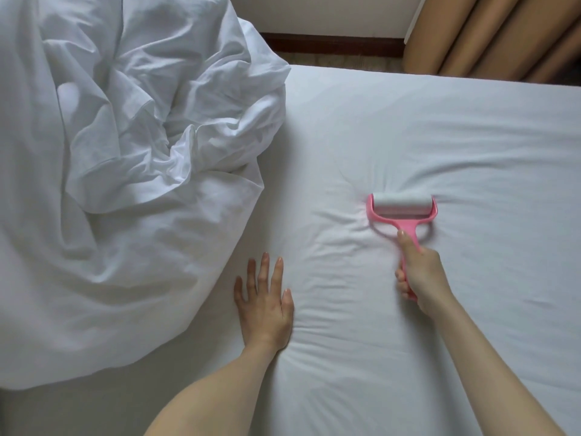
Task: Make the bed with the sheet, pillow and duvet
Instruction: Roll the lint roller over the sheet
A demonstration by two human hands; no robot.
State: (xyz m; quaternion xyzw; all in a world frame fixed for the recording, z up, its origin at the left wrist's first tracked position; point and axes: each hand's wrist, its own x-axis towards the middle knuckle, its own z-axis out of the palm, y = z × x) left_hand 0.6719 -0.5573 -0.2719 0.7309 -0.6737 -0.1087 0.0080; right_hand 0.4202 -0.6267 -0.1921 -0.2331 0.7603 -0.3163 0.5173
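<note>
**Sheet rolled clean while the duvet waits aside**

The fingers (403, 280) of the right hand (419, 275) are curled around the pink handle of the lint roller (402, 209), with the thumb laid along the stem toward the head, presumably so that downward pressure can be steered. The roller's white drum is pressed into the sheet (440, 136), and small creases radiate from it, which suggests real force is being applied. The left hand (264, 302) is laid flat on the sheet, near the roller's left, its 5 fingers straight and spread; nothing is gripped. It is judged to be pinning the fabric taut so the drum does not drag it.

The sheet is already stretched over the mattress, with only light wrinkles around the roller. The duvet (125, 152) is heaped in a crumpled pile well to the left of the roller, probably pushed aside to expose the surface being cleaned. No pillow can be seen. Beyond the roller, past the far bed edge, tan curtains (503, 36) hang against the wall.

The spreading of the duvet is judged still to be done.
</note>
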